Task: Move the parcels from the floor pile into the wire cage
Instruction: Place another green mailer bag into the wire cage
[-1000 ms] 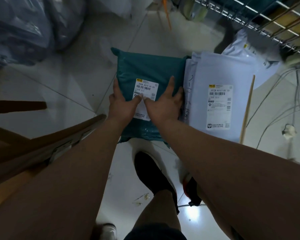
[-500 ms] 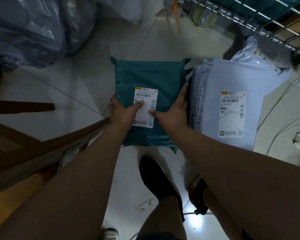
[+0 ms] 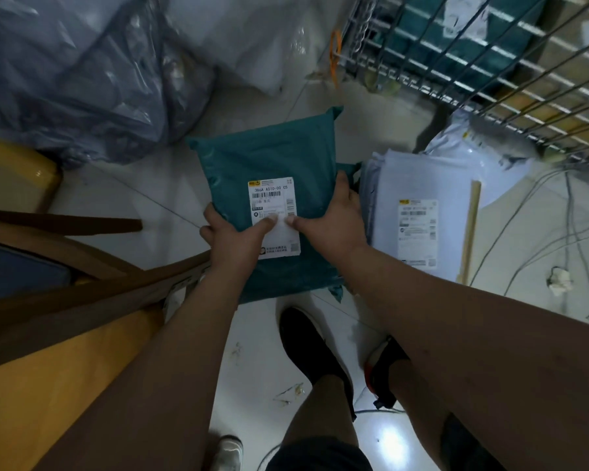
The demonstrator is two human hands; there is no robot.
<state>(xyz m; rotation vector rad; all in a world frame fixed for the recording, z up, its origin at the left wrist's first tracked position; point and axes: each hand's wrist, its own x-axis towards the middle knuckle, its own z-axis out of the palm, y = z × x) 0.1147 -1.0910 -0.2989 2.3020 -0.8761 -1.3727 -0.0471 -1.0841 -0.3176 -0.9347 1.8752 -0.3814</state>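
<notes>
Holding the green parcel [image 3: 272, 185] at the centre of the view, the left hand [image 3: 233, 237] has its grip closed on the near left edge and the right hand [image 3: 332, 220] on the right edge, both thumbs pressing the white label [image 3: 274, 217]. At three o'clock from it a stack of pale parcels [image 3: 419, 215] lies on the tiled floor [image 3: 116, 198], a wooden stick [image 3: 470, 229] along its right side. The wire cage [image 3: 490, 62] stands at one o'clock, with big plastic bags [image 3: 82, 73] at ten o'clock.
</notes>
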